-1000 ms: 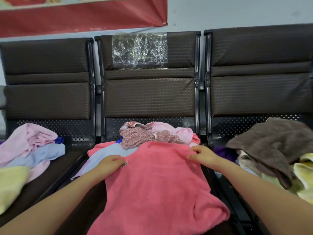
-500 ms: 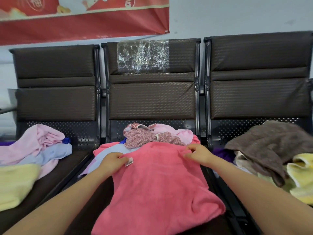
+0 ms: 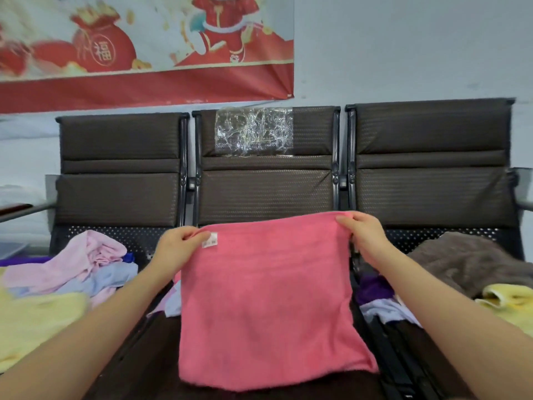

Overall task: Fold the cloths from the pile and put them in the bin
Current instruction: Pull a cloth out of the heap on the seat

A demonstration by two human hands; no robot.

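A coral pink cloth (image 3: 268, 307) hangs spread out in front of the middle seat, held up by its two top corners. My left hand (image 3: 178, 246) pinches the top left corner, beside a small white label. At the top right corner my right hand (image 3: 364, 236) grips the edge. The cloth's lower edge lies on the middle seat (image 3: 138, 368). It hides the pile that lay behind it. No bin is in view.
Pale pink, light blue and yellow cloths (image 3: 72, 272) lie on the left seat. A brown cloth (image 3: 473, 261) with yellow, purple and white ones covers the right seat. Three dark seat backs (image 3: 265, 192) stand behind, under a red banner on the wall.
Both hands have lifted the pink cloth by its top corners off the middle seat, so it now hangs upright. The view has tilted up, showing more wall and banner.
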